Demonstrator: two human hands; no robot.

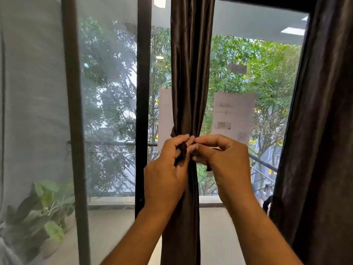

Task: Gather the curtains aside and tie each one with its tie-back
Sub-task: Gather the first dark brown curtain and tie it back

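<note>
Gathered curtain: the dark brown satin curtain (191,73) is hanging in a narrow vertical bundle in front of the glass door (114,92), cinched at hand height.
Tie-back: the matching brown tie-back (181,150) is wrapping the bundle crosswise, at right angles to the curtain's long axis; one loose end is trailing down over the left palm, another short end is showing below the right hand.
Left hand: the left hand (168,169) is pinching the tie-back's end, fingers curled round it, just left of the bundle.
Right hand: the right hand (223,155) is pinching the other end, its fingertips (194,144) meeting the left's directly in front of the bundle.
Key relation: both hands are equally near; the knot point is lying between the fingertips, ends crossing horizontally.
Step, as judged: the tying looks midway, knot not yet snug.
Second curtain: the right curtain (315,131) is hanging loose, seemingly untied.
Nearby: a potted plant (44,207) is sitting behind the mesh screen (38,92).
</note>
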